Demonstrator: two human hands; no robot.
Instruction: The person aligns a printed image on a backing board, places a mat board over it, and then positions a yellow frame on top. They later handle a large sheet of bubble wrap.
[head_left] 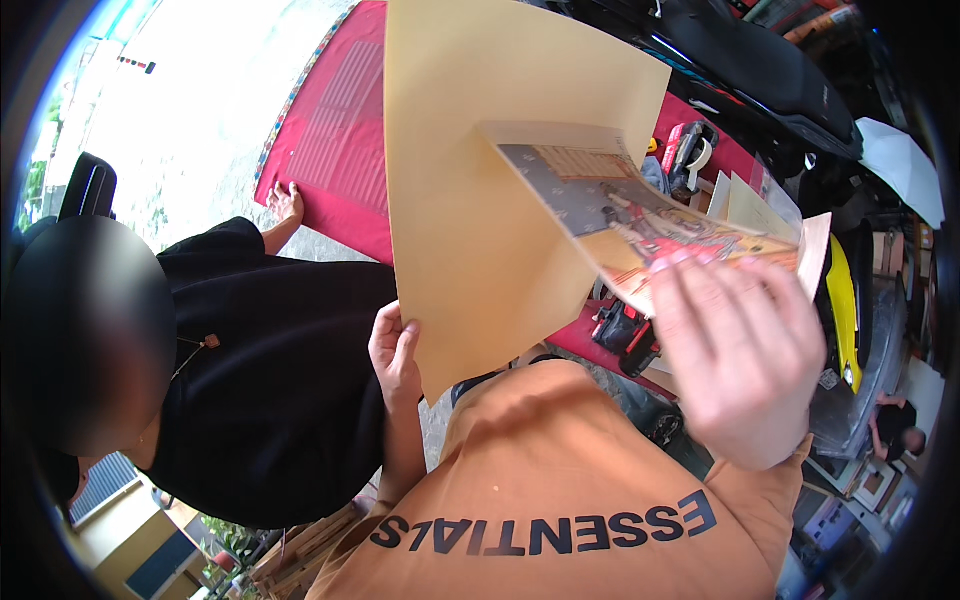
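Observation:
My left hand (396, 352) grips the lower left edge of a large, plain tan sheet (450, 200), thumb in front. The sheet stands nearly upright before me and hides part of the table. My right hand (745, 350), slightly blurred, is closed on the near edge of a printed picture (640, 215). Figures in red appear on it over a grey and orange ground. The picture is tilted in front of the sheet, its far left corner overlapping it. Whether the two touch there I cannot tell.
A red-covered table (335, 130) extends behind the sheet. At left, a person in a black shirt (270, 380) rests a hand (287, 204) on its edge. Tools (688, 155) and a red-and-black device (627, 335) lie to the right. A motorcycle seat (765, 75) is beyond.

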